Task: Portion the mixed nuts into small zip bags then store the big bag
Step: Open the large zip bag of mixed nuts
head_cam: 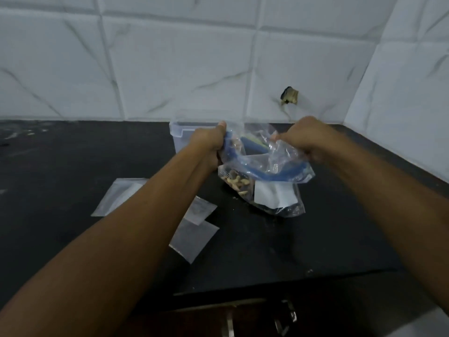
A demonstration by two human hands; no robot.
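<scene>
A big clear zip bag [264, 181] with a blue zip strip and a white label holds mixed nuts, and its lower part rests on the black counter [60, 166]. My left hand [209, 144] grips the bag's mouth at its left end. At the right end, my right hand [306, 139] pinches the plastic, so the mouth gapes between the two hands. Several small empty zip bags [194, 237] lie flat on the counter near my left forearm, one of them [116, 198] further left.
A clear plastic container [179, 137] stands behind the big bag against the white marble-tiled wall [170, 57]. The wall turns a corner at the right. Below the counter's front edge are drawer fronts with metal handles [286, 317].
</scene>
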